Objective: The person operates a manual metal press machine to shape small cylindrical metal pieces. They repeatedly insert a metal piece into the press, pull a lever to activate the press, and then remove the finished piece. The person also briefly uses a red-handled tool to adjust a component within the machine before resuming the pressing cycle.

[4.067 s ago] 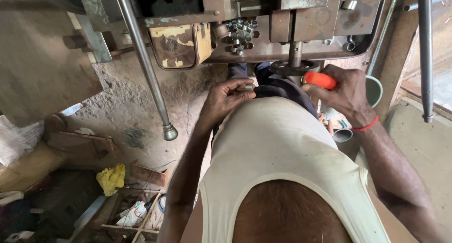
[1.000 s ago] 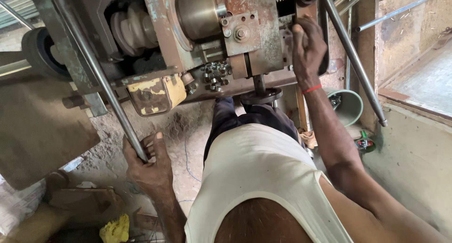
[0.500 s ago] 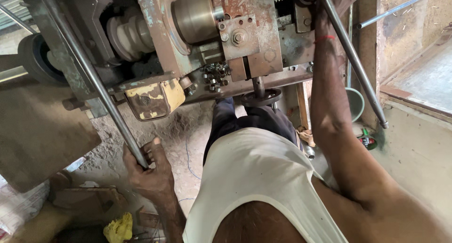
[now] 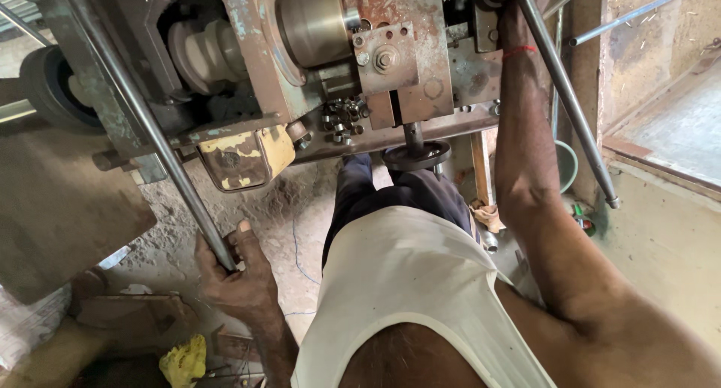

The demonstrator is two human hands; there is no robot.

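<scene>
My left hand [image 4: 236,279] is closed around the lower end of a long steel lever bar [image 4: 143,117] that slants down from the upper left across a rusty metal machine [image 4: 390,57]. My right arm stretches straight up along the machine's right side, with a red thread on the wrist. My right hand [image 4: 518,16] sits at the top edge by the upper end of a second steel bar [image 4: 563,95]; its fingers are cut off by the frame. A dark round handwheel [image 4: 415,155] hangs under the machine, above my legs.
A yellow-painted box [image 4: 244,159], several loose nuts [image 4: 342,121] and a stepped pulley [image 4: 206,54] are on the machine. A brown board [image 4: 52,208] stands at the left. A yellow cloth [image 4: 182,360] lies on the dirt floor, and a green bucket [image 4: 565,166] stands by the right wall.
My left hand stays gripped on the lever bar's end. My right hand has risen along the machine until it is mostly cut off by the top edge.
</scene>
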